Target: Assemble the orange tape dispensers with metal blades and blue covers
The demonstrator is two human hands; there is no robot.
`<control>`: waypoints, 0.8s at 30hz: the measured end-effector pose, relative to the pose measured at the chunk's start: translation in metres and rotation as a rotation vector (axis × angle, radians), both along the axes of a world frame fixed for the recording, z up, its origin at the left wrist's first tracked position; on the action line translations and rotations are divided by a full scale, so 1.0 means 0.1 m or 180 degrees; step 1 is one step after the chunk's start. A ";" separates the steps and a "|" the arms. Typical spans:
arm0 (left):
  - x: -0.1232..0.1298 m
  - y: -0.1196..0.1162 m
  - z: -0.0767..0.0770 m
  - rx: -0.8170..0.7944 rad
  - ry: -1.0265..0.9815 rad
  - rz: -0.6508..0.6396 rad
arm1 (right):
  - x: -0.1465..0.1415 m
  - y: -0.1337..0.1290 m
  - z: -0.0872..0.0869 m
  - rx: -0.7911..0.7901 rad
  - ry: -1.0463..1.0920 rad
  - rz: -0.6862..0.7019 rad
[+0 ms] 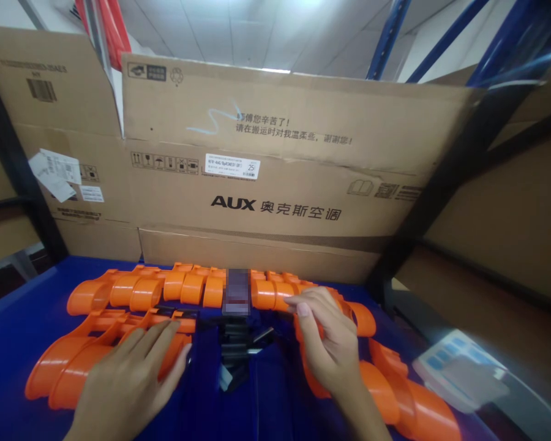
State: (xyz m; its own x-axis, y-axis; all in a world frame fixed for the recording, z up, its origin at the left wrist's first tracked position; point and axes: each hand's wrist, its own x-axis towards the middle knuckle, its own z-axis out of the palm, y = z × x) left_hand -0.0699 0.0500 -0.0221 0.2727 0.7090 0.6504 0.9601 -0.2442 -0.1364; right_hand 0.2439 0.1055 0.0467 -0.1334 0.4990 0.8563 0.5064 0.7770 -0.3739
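Note:
Curved orange plastic parts (78,297) with broad cuff-like bands lie in a row at the back and in groups at both sides. My left hand (131,376) rests over the front-left group of orange parts (64,361), its fingers stretched forward and its thumb apart. My right hand (330,343) is closed, thumb near the index finger, at an orange plastic part (310,361) on the right; its other fingertips are hidden. Between the hands lie small black pieces (234,343), some with pale ends. A dark rectangular object (237,291), partly blurred, stands in the back row.
A blue surface (211,398) lies under everything. Behind it stands a large cardboard panel (275,208) with printed text. Dark metal posts (422,208) rise at both sides. A blurred pale device with blue keys (459,370) sits at the right edge, beside more orange parts.

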 end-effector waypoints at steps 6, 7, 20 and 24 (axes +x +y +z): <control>-0.06 0.17 0.27 -0.0209 -0.0127 -0.0480 | 0.01 0.01 -0.01 -0.0041 0.0114 -0.0079; -0.05 0.25 0.35 -0.0281 -0.0197 -0.0567 | 0.01 0.02 -0.01 -0.0048 0.0138 -0.0088; 0.14 1.67 0.59 -0.1966 0.0597 -0.1310 | 0.01 0.11 -0.05 -0.0044 0.0050 -0.0175; 0.16 1.79 0.47 -0.2105 0.0710 -0.1254 | -0.01 0.11 -0.07 -0.0090 0.0011 -0.0152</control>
State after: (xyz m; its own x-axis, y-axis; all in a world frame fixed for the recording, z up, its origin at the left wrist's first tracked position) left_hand -0.0543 0.2289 0.0253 0.6573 0.7530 0.0296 0.7536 -0.6569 -0.0235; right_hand 0.2425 0.1162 0.0402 -0.1059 0.5288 0.8421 0.5414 0.7410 -0.3972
